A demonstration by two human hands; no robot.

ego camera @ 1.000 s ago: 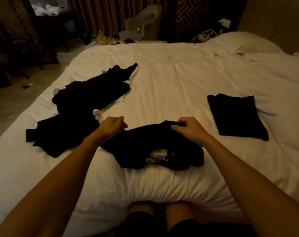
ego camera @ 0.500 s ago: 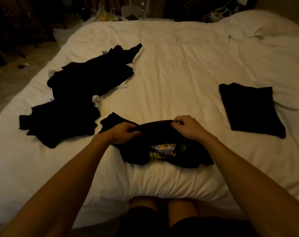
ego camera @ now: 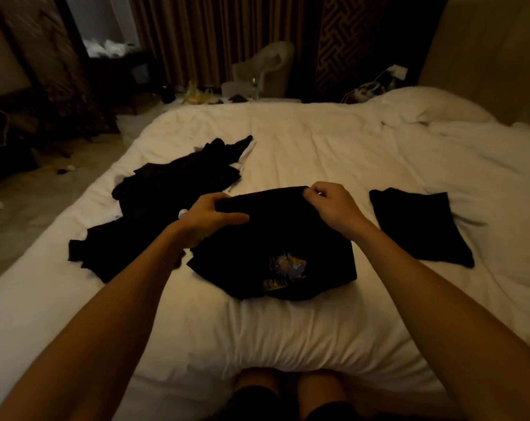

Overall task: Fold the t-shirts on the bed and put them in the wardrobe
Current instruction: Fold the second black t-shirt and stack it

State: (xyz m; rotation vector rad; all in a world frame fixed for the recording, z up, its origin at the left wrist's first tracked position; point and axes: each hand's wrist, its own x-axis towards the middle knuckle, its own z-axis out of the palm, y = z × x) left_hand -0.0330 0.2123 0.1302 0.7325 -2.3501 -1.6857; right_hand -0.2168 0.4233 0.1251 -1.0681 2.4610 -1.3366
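Hands are both busy on my feed right now. The left hand (ego camera: 210, 215) grips the top edge of a black t-shirt (ego camera: 276, 235), fingers curled over the far side and the thumb stretched along the front. The right hand (ego camera: 330, 205) pinches the same edge at the other end, fingertips bunched together on the fabric. Between them the top edge is lifted off the bed (ego camera: 318, 141), and the lower part of the shirt lies crumpled on the white cover near the closest edge. There's a yellow and purple print (ego camera: 288, 265) showing low on the shirt; can't make out what it is.

Off to the right, apart from the held shirt, a folded t-shirt (ego camera: 418, 226) lies flat on the cover as a neat dark rectangle. To the left there's a heap of dark shirts (ego camera: 172, 192) spread out unfolded, with a bit of white cloth poking out along its far edge. The held shirt's left side touches or overlaps that heap; it's too dark to tell which.

A white pillow (ego camera: 424, 104) sits at the far right corner of the bed. Past the bed I can see a pale chair (ego camera: 266, 68) in front of brown curtains (ego camera: 212, 34). The person's knees (ego camera: 288, 387) are up against the near side of the mattress.
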